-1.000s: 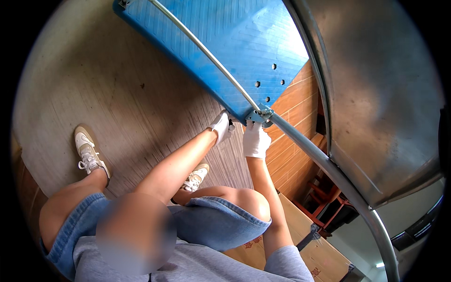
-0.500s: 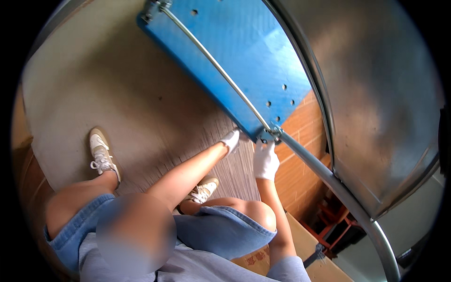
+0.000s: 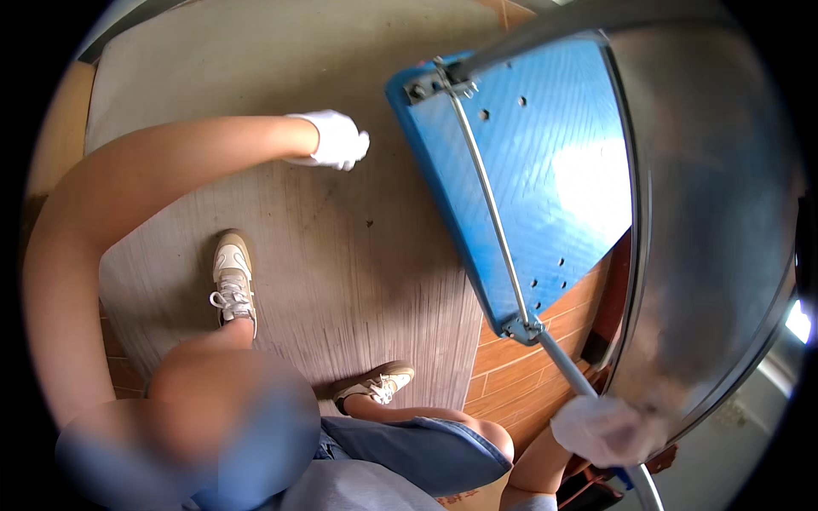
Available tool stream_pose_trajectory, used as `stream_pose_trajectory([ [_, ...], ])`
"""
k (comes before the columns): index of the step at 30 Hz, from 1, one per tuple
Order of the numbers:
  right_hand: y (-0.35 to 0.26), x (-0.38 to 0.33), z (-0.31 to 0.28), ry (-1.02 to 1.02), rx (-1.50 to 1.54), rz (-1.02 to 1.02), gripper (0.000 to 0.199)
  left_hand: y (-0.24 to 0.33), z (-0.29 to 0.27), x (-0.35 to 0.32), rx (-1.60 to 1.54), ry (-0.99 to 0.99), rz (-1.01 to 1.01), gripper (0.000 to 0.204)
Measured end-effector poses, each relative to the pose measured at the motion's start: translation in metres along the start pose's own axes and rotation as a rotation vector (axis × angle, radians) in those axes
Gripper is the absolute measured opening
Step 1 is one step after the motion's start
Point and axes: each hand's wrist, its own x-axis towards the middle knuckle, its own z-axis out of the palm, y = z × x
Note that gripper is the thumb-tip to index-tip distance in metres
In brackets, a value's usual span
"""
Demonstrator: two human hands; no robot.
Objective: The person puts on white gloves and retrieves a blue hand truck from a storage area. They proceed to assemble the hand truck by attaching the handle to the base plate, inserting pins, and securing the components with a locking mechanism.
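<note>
Right hand (image 3: 607,428) clenched round metal handle bar (image 3: 558,362) beneath blue cart deck (image 3: 532,175), steadying it upright; left hand (image 3: 336,140) loosely curled, empty, well left of deck.

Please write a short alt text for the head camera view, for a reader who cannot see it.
A white-gloved right hand grips the metal handle bar of a blue platform cart. The gloved left hand hangs free above a grey floor mat.

Both hands, the left hand (image 3: 334,140) and the right hand (image 3: 603,429), are wearing white gloves. The cart platform (image 3: 528,179) is showing bright blue with a fine ribbed pattern, its handle bar (image 3: 494,213) grey metal. The floor mat (image 3: 358,255) is looking streaky grey-brown; the shoes (image 3: 232,277) are white and tan.
</note>
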Motion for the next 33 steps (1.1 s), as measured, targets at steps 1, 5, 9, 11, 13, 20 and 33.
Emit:
stream_pose_trajectory([
  [1, -0.014, 0.037, 0.016, 0.052, -0.323, -0.102, 0.020, -0.018, -0.010, -0.010, -0.100, 0.141, -0.024, 0.056],
  [5, -0.019, 0.121, 0.022, 0.060, -0.924, -0.247, 0.034, -0.040, -0.035, 0.008, -0.619, 0.456, -0.004, 0.059],
  [9, -0.028, 0.153, 0.041, 0.030, -0.650, 0.549, 0.059, -0.041, -0.034, 0.053, -0.906, 0.391, 0.088, 0.068],
  [11, -0.024, 0.152, 0.051, 0.092, -0.633, 0.742, 0.079, -0.031, -0.038, 0.065, -0.923, 0.345, 0.132, 0.072],
  [13, -0.004, 0.158, 0.049, 0.026, -0.758, 0.685, 0.071, -0.031, -0.040, 0.073, -0.984, 0.272, 0.142, 0.072],
  [20, 0.045, 0.153, 0.028, -0.266, -1.119, 0.135, 0.045, -0.025, -0.034, 0.078, -1.062, 0.303, 0.165, 0.054],
  [33, 0.034, 0.143, 0.020, -0.060, -0.883, 0.254, 0.057, -0.044, -0.025, 0.091, -1.019, 0.419, 0.234, 0.049],
])
